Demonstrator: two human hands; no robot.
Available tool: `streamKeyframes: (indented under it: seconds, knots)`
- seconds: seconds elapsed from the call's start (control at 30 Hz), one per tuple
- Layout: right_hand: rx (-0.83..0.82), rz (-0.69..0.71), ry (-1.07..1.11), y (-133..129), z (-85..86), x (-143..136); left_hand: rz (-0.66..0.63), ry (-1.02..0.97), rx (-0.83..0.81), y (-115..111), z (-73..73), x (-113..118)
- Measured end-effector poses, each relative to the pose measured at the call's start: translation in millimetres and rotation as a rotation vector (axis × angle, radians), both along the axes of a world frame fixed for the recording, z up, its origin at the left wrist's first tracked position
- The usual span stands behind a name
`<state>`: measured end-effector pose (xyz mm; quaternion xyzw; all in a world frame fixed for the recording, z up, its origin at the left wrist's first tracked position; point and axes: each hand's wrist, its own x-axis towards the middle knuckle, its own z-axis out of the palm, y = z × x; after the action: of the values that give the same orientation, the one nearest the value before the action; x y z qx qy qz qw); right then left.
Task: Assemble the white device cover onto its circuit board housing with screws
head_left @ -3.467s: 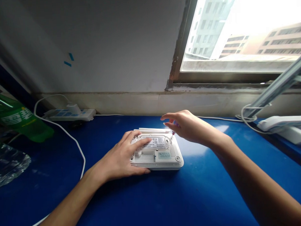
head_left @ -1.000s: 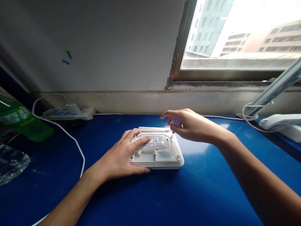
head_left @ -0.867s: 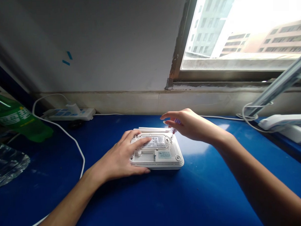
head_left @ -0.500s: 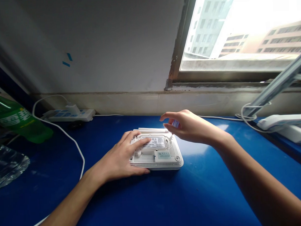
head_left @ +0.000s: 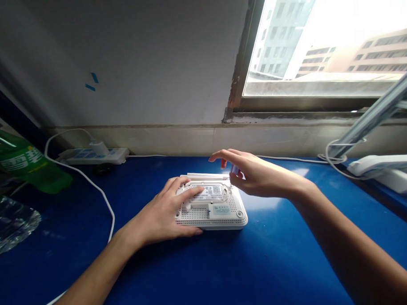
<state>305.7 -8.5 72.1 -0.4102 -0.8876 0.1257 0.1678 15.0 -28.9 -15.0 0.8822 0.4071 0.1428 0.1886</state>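
A white router [head_left: 225,216] lies with its vented, labelled underside up on the blue table. My left hand [head_left: 165,209] grips its left end, thumb along the front edge and fingers spread over the top. Above the far right corner is my right hand [head_left: 254,173], with a small screwdriver [head_left: 235,170] held upright by its translucent bluish handle. The index finger is stretched out away from the handle. The screwdriver's lower end points at the router's far right corner; whether its tip sits in a screw is hidden by my fingers.
At the left stand a green bottle [head_left: 30,165] and a clear plastic bottle [head_left: 14,223]. A power strip [head_left: 90,155] with a white plug sits against the wall, and a white cable [head_left: 91,183] runs forward from it. A metal bar [head_left: 372,117] and white device [head_left: 384,166] are at the right.
My right hand's fingers have shifted on the screwdriver handle, the index finger lifting and extending to the left. My left hand and the router have stayed in place.
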Motion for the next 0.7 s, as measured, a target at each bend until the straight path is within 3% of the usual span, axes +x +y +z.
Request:
streamKeyframes:
  seconds: [0.2,0.4,0.53,0.7]
  knots:
    - [-0.005,-0.218,-0.069,2,-1.3,-9,0.009,0.006,-0.022,0,0.0,0]
    - [0.022,-0.053,0.0,4,-10.2,-5,0.007,0.015,-0.016,1,-1.1,0]
    - [-0.007,-0.014,0.019,1,-9.1,-2,0.004,-0.002,-0.007,0,-2.4,0]
    - [-0.01,-0.143,-0.034,-2,-1.7,-8,0.005,-0.009,-0.012,0,-3.0,-1]
